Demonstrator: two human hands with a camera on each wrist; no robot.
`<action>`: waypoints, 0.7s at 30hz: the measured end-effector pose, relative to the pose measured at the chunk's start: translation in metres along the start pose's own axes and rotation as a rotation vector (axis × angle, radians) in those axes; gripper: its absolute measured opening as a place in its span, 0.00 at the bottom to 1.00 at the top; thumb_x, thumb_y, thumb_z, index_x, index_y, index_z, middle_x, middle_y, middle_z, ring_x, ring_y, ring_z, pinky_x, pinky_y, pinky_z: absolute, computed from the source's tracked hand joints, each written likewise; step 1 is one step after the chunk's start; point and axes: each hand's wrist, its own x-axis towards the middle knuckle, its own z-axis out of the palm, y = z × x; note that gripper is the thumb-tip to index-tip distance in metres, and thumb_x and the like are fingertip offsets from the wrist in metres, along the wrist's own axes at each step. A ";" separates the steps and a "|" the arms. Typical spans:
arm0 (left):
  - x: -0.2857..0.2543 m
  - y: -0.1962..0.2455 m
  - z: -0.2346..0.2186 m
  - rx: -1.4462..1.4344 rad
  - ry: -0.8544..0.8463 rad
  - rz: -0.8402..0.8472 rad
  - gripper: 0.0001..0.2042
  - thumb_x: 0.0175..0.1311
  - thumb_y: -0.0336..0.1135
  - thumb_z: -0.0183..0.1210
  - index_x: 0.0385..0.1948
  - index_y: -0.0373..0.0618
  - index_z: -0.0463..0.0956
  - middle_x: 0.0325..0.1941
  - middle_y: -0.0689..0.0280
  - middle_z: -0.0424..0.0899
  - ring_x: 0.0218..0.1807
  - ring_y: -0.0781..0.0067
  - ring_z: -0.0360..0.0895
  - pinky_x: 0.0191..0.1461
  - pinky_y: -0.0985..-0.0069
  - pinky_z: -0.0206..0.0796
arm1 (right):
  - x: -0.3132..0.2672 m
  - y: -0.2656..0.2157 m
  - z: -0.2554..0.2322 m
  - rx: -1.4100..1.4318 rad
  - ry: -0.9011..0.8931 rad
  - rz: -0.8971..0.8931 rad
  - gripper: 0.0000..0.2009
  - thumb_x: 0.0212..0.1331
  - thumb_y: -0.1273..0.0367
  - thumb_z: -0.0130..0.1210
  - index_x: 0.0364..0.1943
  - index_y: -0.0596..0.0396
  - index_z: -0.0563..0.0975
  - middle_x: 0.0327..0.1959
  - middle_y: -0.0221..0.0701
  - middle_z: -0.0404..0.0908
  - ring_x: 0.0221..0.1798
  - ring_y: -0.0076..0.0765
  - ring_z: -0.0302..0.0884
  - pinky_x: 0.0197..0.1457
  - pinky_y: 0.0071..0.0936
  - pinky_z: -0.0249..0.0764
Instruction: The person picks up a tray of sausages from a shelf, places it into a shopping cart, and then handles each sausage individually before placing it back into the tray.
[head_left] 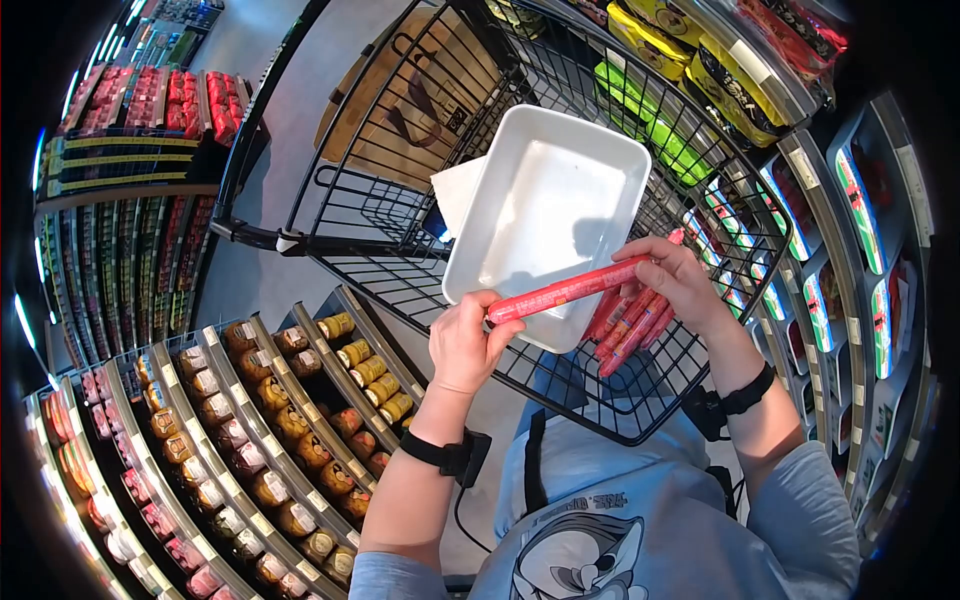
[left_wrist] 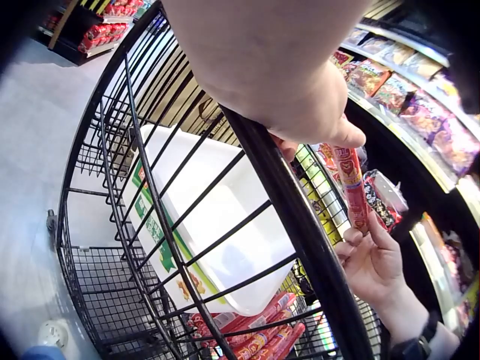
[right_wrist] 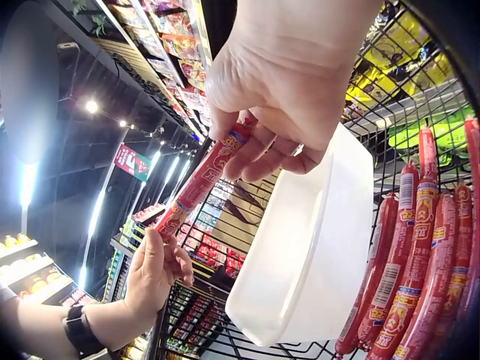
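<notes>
A red-wrapped sausage is held level by its two ends over the cart. My left hand pinches one end between thumb and fingers, and my right hand grips the other; the right wrist view shows both holds on the sausage. Below it a white rectangular tub lies in the cart, its inside bare. Several more red sausages lie side by side next to the tub, under my right hand. In the left wrist view the cart's bars partly hide the tub.
The black wire shopping cart surrounds the work, with a brown paper bag at its far end. Slanted shelves of jars stand on the left, and shelves with yellow packets on the right. Grey floor shows beyond the cart.
</notes>
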 end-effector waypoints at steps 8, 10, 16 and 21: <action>0.000 -0.001 0.001 -0.017 0.010 0.013 0.20 0.49 0.52 0.62 0.32 0.46 0.69 0.16 0.67 0.71 0.17 0.66 0.71 0.23 0.73 0.64 | 0.000 -0.002 0.001 0.007 0.002 0.017 0.14 0.62 0.64 0.48 0.46 0.59 0.73 0.32 0.29 0.79 0.34 0.19 0.75 0.41 0.18 0.70; 0.000 0.000 0.000 -0.018 0.009 0.014 0.20 0.49 0.52 0.62 0.32 0.46 0.69 0.16 0.67 0.71 0.17 0.66 0.71 0.23 0.73 0.64 | 0.000 -0.001 0.001 0.000 -0.002 0.009 0.14 0.63 0.64 0.48 0.46 0.59 0.73 0.32 0.29 0.79 0.34 0.20 0.75 0.41 0.18 0.71; 0.001 0.001 -0.001 -0.022 -0.004 -0.001 0.20 0.48 0.51 0.63 0.32 0.46 0.69 0.16 0.68 0.72 0.18 0.66 0.72 0.23 0.73 0.64 | 0.000 -0.001 0.001 -0.004 0.004 0.027 0.14 0.62 0.64 0.48 0.46 0.59 0.73 0.33 0.30 0.79 0.34 0.20 0.75 0.41 0.19 0.71; 0.000 0.001 -0.001 -0.021 -0.002 0.002 0.20 0.48 0.50 0.63 0.32 0.46 0.69 0.16 0.68 0.72 0.19 0.66 0.73 0.23 0.73 0.65 | 0.000 -0.002 0.001 -0.008 0.006 0.026 0.13 0.62 0.65 0.48 0.46 0.59 0.73 0.33 0.30 0.79 0.34 0.20 0.75 0.41 0.19 0.71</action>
